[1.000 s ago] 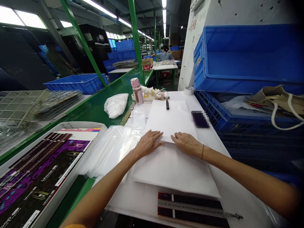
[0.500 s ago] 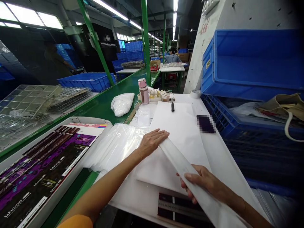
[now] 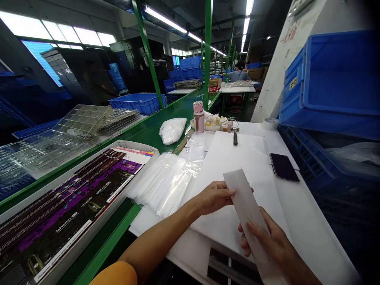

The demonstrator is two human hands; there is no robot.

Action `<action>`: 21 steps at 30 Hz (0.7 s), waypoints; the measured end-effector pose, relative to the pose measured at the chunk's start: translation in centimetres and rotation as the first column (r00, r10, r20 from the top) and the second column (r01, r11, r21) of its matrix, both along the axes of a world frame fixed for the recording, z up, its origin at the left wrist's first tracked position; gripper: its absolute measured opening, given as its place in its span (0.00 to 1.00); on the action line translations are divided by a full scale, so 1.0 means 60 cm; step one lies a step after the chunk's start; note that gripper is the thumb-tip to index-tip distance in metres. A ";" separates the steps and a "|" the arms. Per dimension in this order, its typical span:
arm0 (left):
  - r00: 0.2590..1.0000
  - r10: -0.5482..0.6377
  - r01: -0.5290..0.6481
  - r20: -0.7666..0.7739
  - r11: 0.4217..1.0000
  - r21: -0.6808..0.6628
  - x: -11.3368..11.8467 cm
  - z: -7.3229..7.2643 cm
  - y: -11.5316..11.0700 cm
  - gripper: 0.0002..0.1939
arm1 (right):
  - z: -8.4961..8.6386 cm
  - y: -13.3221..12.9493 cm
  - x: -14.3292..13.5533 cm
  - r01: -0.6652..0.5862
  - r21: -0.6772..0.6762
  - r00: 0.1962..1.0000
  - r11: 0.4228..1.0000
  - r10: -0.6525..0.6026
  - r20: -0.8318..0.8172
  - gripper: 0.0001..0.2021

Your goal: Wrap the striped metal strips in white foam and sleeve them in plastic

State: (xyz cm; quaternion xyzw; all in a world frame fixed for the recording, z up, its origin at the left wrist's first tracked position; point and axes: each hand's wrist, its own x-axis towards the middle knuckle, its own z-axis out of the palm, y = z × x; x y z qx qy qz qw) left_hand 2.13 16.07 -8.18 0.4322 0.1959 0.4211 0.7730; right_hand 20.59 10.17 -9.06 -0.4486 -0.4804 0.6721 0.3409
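Observation:
A long, flat whitish strip, perhaps a plastic sleeve, slants across the front of the worktable. My left hand is closed on its far end, thumb on top. Further down, my right hand grips the same strip, its thumb across the upper face and fingers curled beneath. The strip's near end runs out of the bottom of the view. Under both hands lies a large white sheet. A dark printed piece shows at the table's front edge, partly hidden by the strip and right hand.
Clear plastic bags lie left of the sheet. Beyond are a pink bottle, a dark-handled tool and a tape roll. A phone rests at right. Printed sheets fill a white box; blue crates stand right.
My left hand has gone from lying flat near the strip's far end to gripping it. The strip's far end now points up off the sheet. The whole view has swung left.

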 end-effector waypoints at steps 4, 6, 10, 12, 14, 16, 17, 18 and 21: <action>0.985 0.060 -0.056 -0.160 0.998 0.029 0.011 -0.016 -0.005 0.21 | 0.014 0.006 -0.011 0.008 -0.024 0.999 1.000 -0.009 -0.032 0.27; 0.972 -0.047 0.061 -0.231 0.997 0.055 0.017 -0.022 -0.008 0.20 | 0.017 0.009 -0.015 0.010 -0.097 1.000 0.995 -0.012 -0.024 0.25; 0.890 -0.034 0.107 -0.455 0.985 0.136 -0.005 -0.018 0.004 0.21 | 0.007 0.017 -0.011 0.031 -0.196 0.998 0.980 -0.040 -0.046 0.20; 0.728 0.189 0.033 -0.659 0.950 0.310 -0.048 -0.006 0.017 0.20 | -0.004 0.022 -0.001 0.047 -0.225 0.997 0.973 -0.061 -0.055 0.19; 0.324 0.476 -0.013 -0.818 0.867 0.499 -0.115 0.008 0.026 0.20 | -0.014 0.027 0.012 0.060 -0.267 0.996 0.962 -0.075 -0.046 0.18; -0.146 0.534 -0.061 -0.833 0.835 0.547 -0.190 0.017 0.023 0.20 | -0.022 0.030 0.023 0.065 -0.297 0.996 0.953 -0.081 -0.043 0.17; -0.235 0.505 -0.089 -0.831 0.840 0.536 -0.225 0.018 0.016 0.20 | -0.025 0.031 0.027 0.067 -0.304 0.996 0.950 -0.084 -0.042 0.17; -0.305 0.462 -0.110 -0.833 0.851 0.513 -0.255 0.016 0.007 0.22 | -0.027 0.032 0.030 0.066 -0.310 0.996 0.949 -0.082 -0.037 0.17; -0.380 0.311 -0.148 -0.871 0.909 0.389 -0.302 -0.005 -0.028 0.26 | -0.027 0.032 0.032 0.028 -0.304 0.999 0.952 -0.035 -0.018 0.18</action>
